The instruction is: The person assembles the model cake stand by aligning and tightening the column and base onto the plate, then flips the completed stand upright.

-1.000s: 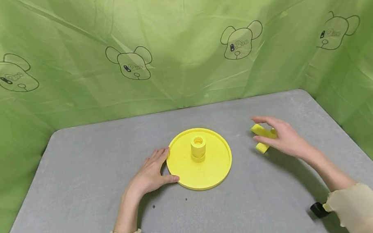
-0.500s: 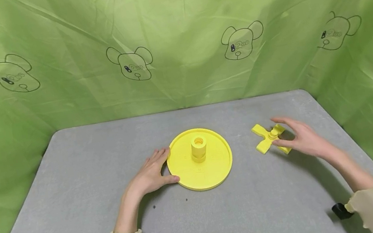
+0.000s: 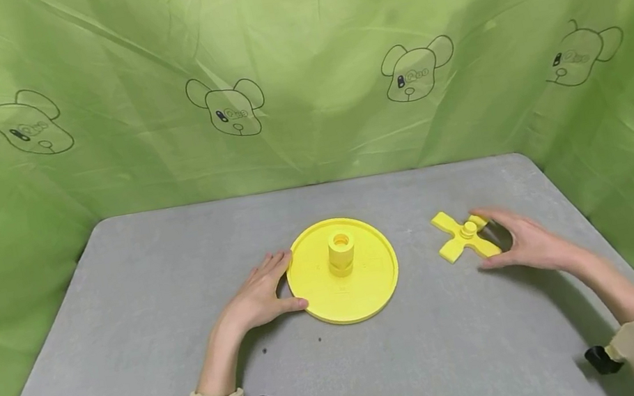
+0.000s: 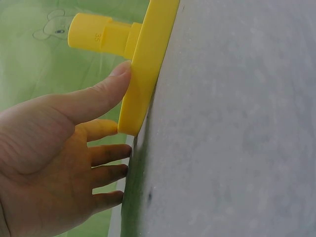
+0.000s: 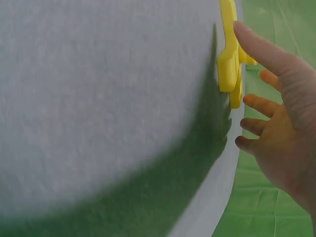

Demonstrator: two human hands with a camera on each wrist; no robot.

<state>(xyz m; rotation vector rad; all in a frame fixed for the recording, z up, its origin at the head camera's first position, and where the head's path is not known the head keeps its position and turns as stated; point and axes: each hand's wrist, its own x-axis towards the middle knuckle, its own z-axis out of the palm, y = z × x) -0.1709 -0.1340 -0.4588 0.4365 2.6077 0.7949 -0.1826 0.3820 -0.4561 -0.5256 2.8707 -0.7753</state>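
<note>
A round yellow plate (image 3: 366, 297) with a raised rim lies on the table, a short hollow yellow post (image 3: 341, 261) standing at its middle. My left hand (image 3: 255, 301) rests at the plate's left side. In the left wrist view the thumb (image 4: 116, 79) touches the rim edge, and the other fingers reach loosely beside it. Farther right lies a yellow four-armed cross piece (image 3: 451, 250) with a small round knob at its centre. My right hand (image 3: 529, 245) curves around its right side, thumb and fingertips spread right at its ends, close over the table.
The grey table (image 3: 410, 365) has rounded back corners. Green cloth (image 3: 320, 141) with mouse-head drawings hangs behind it and on both sides. Small dark specks lie left of the plate's front. Each sleeve carries a black wrist camera (image 3: 603, 360).
My right hand has moved right and toward me, off the top of the cross piece to its right side, uncovering most of it. The left hand stays at the plate.
</note>
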